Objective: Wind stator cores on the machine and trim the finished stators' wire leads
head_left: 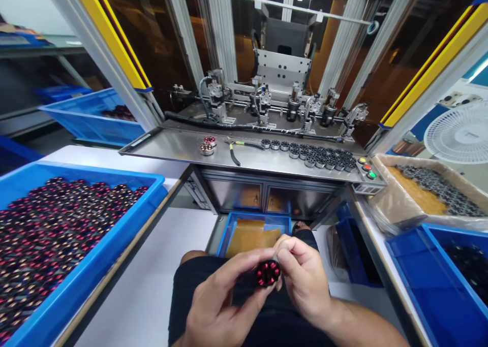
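Note:
Both my hands hold one small round wound stator (pixel 268 274) with red coils, low in the middle of the view above my lap. My left hand (pixel 219 301) grips it from the left with thumb and fingers. My right hand (pixel 303 278) pinches its right side, fingers closed. A large blue bin (pixel 125 225) on my left holds several similar red-wound stators. On the steel machine shelf (pixel 171 146) lie two more wound stators (pixel 208 145), pliers (pixel 233 151) and a cluster of bare black stator cores (pixel 320 155).
Behind the shelf stands a winding machine (pixel 282 103) with a row of spindles. Coloured buttons (pixel 366 167) sit at the shelf's right end. A lined carton (pixel 385 194) of black cores and blue bin (pixel 412 276) are at right, a blue tray (pixel 232 225) under the shelf, a fan (pixel 459 133) far right.

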Demonstrator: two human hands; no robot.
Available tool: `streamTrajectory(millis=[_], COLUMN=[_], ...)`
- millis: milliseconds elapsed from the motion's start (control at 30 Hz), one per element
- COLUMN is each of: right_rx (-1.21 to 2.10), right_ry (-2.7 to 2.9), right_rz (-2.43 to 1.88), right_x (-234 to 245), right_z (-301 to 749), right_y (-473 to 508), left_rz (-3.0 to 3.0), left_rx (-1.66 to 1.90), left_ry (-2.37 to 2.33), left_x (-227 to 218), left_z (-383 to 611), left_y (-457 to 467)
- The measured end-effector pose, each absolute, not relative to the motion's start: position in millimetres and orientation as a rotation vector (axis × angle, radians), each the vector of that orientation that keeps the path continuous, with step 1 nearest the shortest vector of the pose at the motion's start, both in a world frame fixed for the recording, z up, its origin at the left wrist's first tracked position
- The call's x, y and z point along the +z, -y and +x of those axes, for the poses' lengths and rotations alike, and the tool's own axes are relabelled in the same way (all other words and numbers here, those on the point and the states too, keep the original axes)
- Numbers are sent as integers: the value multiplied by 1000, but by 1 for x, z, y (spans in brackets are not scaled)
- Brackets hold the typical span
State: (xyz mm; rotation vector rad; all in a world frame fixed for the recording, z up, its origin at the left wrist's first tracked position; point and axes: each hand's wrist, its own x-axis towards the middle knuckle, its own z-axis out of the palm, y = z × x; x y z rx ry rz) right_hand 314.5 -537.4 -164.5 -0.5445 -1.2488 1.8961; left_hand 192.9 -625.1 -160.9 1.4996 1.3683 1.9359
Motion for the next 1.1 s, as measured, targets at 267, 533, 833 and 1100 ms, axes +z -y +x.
streamTrajectory(millis=[267, 533, 833, 1100], right_rx=[803, 284, 432, 563], right_ry=[1977, 2081, 2085, 2141], right_rz=[-124, 238, 104, 192], right_x=[-137, -114, -106, -102], right_z=[333, 339, 350, 342], right_y=[513, 495, 485, 483], left_rz=[859, 467, 473, 496], left_rx=[1784, 1216, 1483, 1491], left_ry=[-896, -660, -910, -932], left_x=[-151, -140, -130, -126], left_z=[191, 188, 197, 199], left_y=[617, 607, 613, 616])
